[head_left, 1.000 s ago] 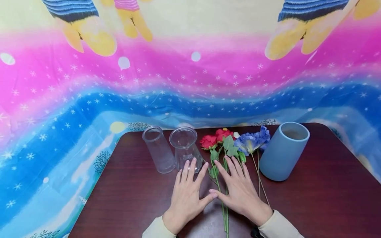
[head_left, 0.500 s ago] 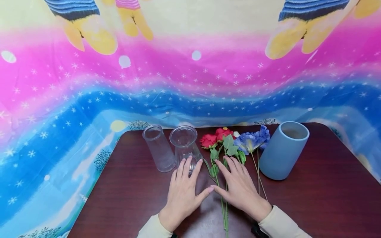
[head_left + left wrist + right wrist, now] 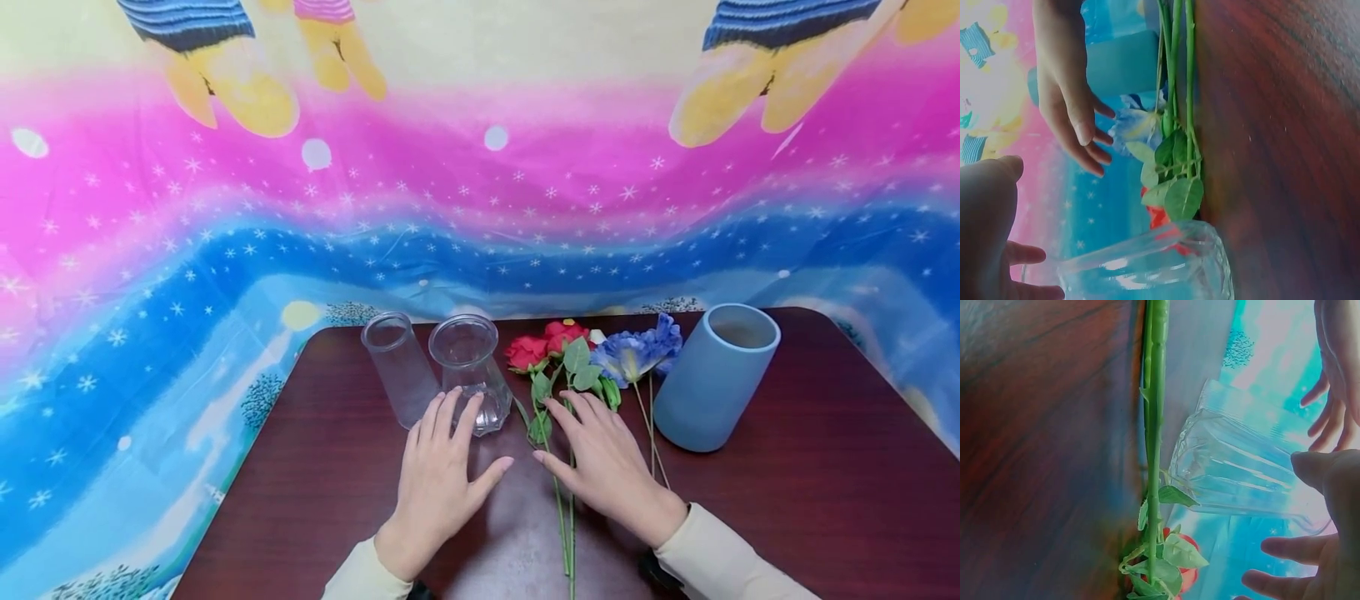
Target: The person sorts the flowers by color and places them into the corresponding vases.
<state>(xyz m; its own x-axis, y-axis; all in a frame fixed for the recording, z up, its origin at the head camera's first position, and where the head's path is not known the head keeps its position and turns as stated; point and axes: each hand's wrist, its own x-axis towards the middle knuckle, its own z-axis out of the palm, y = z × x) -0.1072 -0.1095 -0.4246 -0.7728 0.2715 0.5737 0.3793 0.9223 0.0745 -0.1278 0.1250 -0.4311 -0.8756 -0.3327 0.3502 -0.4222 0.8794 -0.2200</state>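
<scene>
My left hand (image 3: pixel 438 475) hovers over the table with fingers spread, its fingertips overlapping the lower parts of a straight clear glass vase (image 3: pixel 397 371) and a flared clear glass vase (image 3: pixel 476 375) in the head view. My right hand (image 3: pixel 607 462) hangs above green flower stems (image 3: pixel 561 525), fingers extended and holding nothing. Red roses (image 3: pixel 528 354) with green leaves (image 3: pixel 1166 575) lie beyond its fingertips. Beside them are blue flowers (image 3: pixel 630 358) on thin brown stems, partly covered by the right hand. In the left wrist view, the flared vase stands near the left fingers (image 3: pixel 1029 253).
A matte blue vase (image 3: pixel 716 383) stands to the right of the flowers. All of this is on a dark reddish-brown table (image 3: pixel 825 467) with rounded far corners. A colourful printed cloth (image 3: pixel 480 192) hangs behind it.
My left hand has moved left, away from the right one, so the thumbs that were together are now apart. The right hand has barely shifted, and the vases and flowers stay in place.
</scene>
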